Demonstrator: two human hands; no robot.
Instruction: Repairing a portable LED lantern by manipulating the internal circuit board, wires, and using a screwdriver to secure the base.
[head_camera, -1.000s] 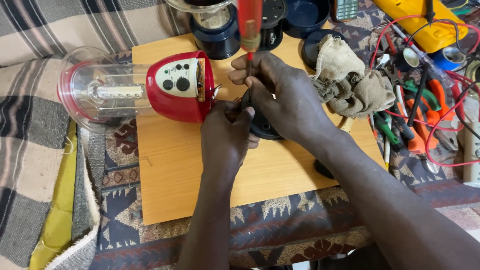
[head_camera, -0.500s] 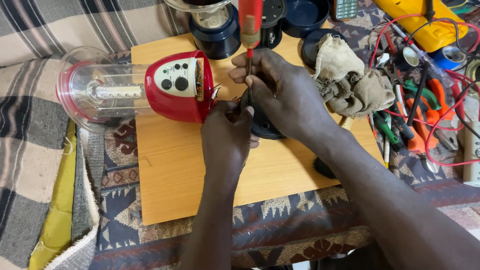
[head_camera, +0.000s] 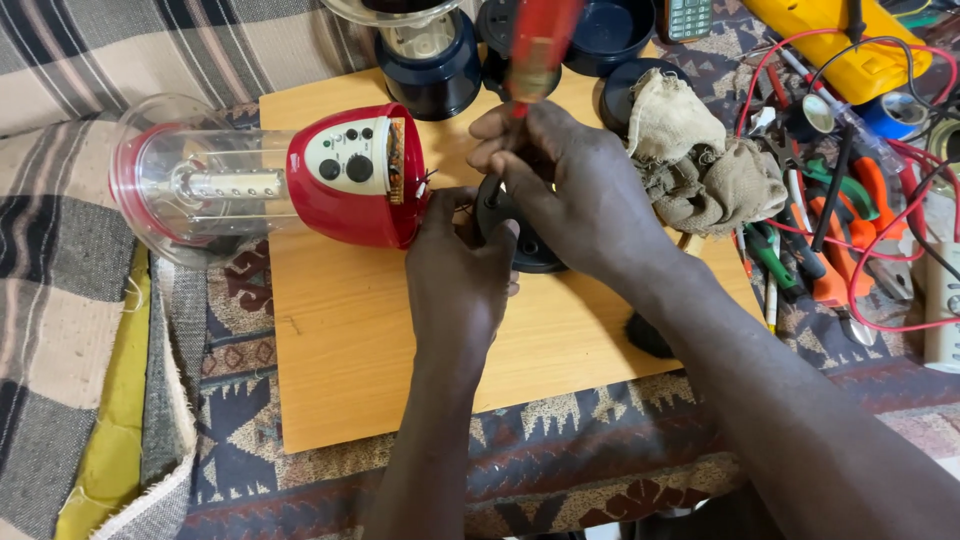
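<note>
Right hand (head_camera: 575, 185) gripping red-handled screwdriver (head_camera: 538, 50), left hand (head_camera: 460, 265) closed on round black plastic base (head_camera: 530, 255) mid wooden board (head_camera: 330, 380), red clear-domed lantern (head_camera: 270, 185) crowding left, crumpled tan cloth (head_camera: 700, 165) right, bare board toward near edge

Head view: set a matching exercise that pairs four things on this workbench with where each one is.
Things:
1. red lantern
2. screwdriver with red handle
3. crumpled cloth
4. pliers with orange grips

Places:
A. among the wires at the right edge of the bench
B. lying on its side on the left part of the wooden board
C. held upright in the right hand
D. just right of the right hand, at the board's far right corner

Pairs: 1-B, 2-C, 3-D, 4-A
</note>
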